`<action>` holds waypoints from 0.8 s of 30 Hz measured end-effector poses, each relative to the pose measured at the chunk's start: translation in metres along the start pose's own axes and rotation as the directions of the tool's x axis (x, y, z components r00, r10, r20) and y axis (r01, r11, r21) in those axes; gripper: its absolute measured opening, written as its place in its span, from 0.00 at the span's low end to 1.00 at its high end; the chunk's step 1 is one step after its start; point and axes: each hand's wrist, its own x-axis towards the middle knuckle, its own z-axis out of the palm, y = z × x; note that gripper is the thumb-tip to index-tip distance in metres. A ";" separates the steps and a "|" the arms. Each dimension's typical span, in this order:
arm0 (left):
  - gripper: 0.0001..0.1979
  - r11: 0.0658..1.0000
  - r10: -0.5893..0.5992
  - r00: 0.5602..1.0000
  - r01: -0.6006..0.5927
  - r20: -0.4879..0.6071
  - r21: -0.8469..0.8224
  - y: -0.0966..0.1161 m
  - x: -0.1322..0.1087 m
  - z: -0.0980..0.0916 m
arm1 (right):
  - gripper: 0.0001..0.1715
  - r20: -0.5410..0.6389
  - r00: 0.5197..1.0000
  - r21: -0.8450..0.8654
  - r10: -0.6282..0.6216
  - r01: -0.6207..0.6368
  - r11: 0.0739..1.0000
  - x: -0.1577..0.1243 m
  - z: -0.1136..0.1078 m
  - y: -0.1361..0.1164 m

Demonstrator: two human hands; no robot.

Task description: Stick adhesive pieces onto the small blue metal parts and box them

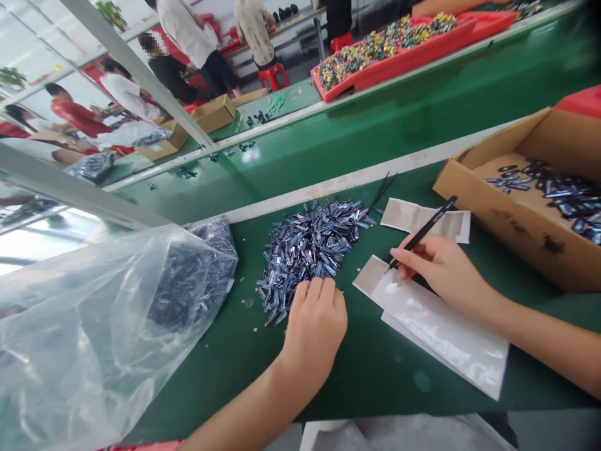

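A heap of small, shiny dark-blue pieces (307, 247) lies on the green table. My left hand (317, 322) is at the near edge of that heap, its fingers curled down and together; their tips, and whatever they pinch, are hidden from me. Between the thumb and fingers of my right hand (436, 266) is a pair of black tweezers (429, 224), held at a slant. The tweezers' tips point down at the brownish end of a glossy white sheet (441, 322). Behind this hand lies a shorter sheet (425, 219) with brownish patches.
On the left, a clear plastic bag (188, 275) holds many similar dark pieces. A cardboard box (498, 213) with more pieces stands at right. Beyond the pale ledge (328, 185), a red tray (413, 59) holds colourful parts. Several people work in the background.
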 end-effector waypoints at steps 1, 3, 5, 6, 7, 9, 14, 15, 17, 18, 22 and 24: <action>0.09 0.999 -0.002 1.000 0.002 0.008 -0.034 -0.001 0.002 -0.001 | 0.13 0.001 1.000 0.013 0.001 -0.001 1.000 0.000 0.000 0.000; 0.09 0.976 -0.049 0.998 0.055 0.036 -0.212 -0.004 0.006 -0.004 | 0.13 -0.007 1.000 0.041 0.008 -0.008 0.999 0.000 -0.001 0.000; 0.07 0.853 -0.132 0.984 0.173 0.118 -0.492 -0.006 0.012 -0.006 | 0.13 -0.028 0.999 0.073 0.022 -0.020 0.997 -0.001 -0.001 -0.002; 0.05 0.731 -0.171 0.967 0.254 0.191 -0.633 -0.005 0.016 -0.006 | 0.13 -0.034 0.999 0.087 0.027 -0.024 0.996 -0.002 -0.002 -0.004; 0.03 0.570 -0.194 0.941 0.339 0.279 -0.748 -0.004 0.019 -0.006 | 0.13 -0.034 0.999 0.095 0.028 -0.025 0.995 -0.003 -0.002 -0.005; 0.02 0.197 -0.183 0.873 0.483 0.452 -0.853 0.001 0.026 -0.005 | 0.13 0.000 1.000 0.094 0.010 -0.010 0.996 -0.008 -0.002 -0.009; 0.10 -0.369 -0.071 0.781 0.557 0.620 -0.744 0.013 0.035 0.004 | 0.12 0.119 0.992 0.146 -0.052 0.034 0.989 -0.016 0.001 -0.014; 0.11 -0.409 -0.060 0.775 0.556 0.629 -0.724 0.014 0.036 0.006 | 0.11 0.121 0.991 0.156 -0.057 0.038 0.987 -0.015 0.001 -0.013; 0.11 -0.451 -0.051 0.765 0.556 0.642 -0.699 0.016 0.036 0.010 | 0.11 0.111 0.991 0.156 -0.069 0.052 0.986 -0.013 0.003 -0.011; 0.11 -0.456 -0.050 0.760 0.559 0.647 -0.692 0.018 0.036 0.010 | 0.10 0.105 0.992 0.152 -0.073 0.057 0.987 -0.013 0.005 -0.009; 0.11 -0.397 -0.097 0.719 0.606 0.688 -0.689 0.027 0.036 0.002 | 0.11 0.101 0.993 0.123 -0.066 0.053 0.991 -0.018 0.011 0.000; 0.13 -0.418 -0.217 0.693 0.571 0.688 -0.707 0.029 0.039 -0.005 | 0.11 0.148 0.985 0.170 -0.083 0.058 0.984 -0.013 0.010 0.005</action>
